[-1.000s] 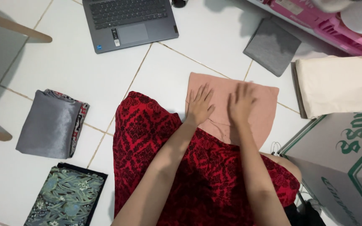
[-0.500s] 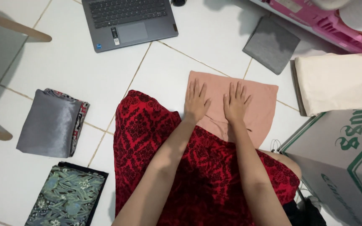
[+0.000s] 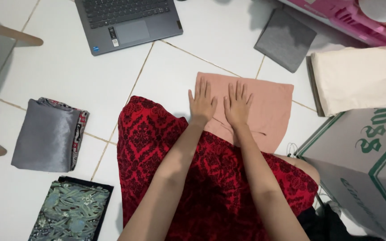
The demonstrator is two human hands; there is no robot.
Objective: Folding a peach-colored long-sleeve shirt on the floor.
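A folded salmon-pink cloth (image 3: 271, 105) lies flat on the white tiled floor in front of me. My left hand (image 3: 202, 103) rests palm down on its left part, fingers spread. Just beside it, my right hand (image 3: 237, 105) presses flat on the middle of the cloth, fingers apart too. Neither hand grips anything. My lap, covered by a red and black patterned fabric (image 3: 188, 178), lies under both forearms and overlaps the cloth's near edge.
An open grey laptop (image 3: 128, 22) sits at the top. Folded cloths lie around: grey satin (image 3: 48, 134) left, green floral (image 3: 70, 212) bottom left, dark grey (image 3: 286, 39) and cream (image 3: 354, 78) top right. A cardboard box (image 3: 365, 165) stands right. A pink rack (image 3: 349, 20) lines the top right.
Both hands have slid left and closer together across the pink cloth. They now lie side by side on its left half.
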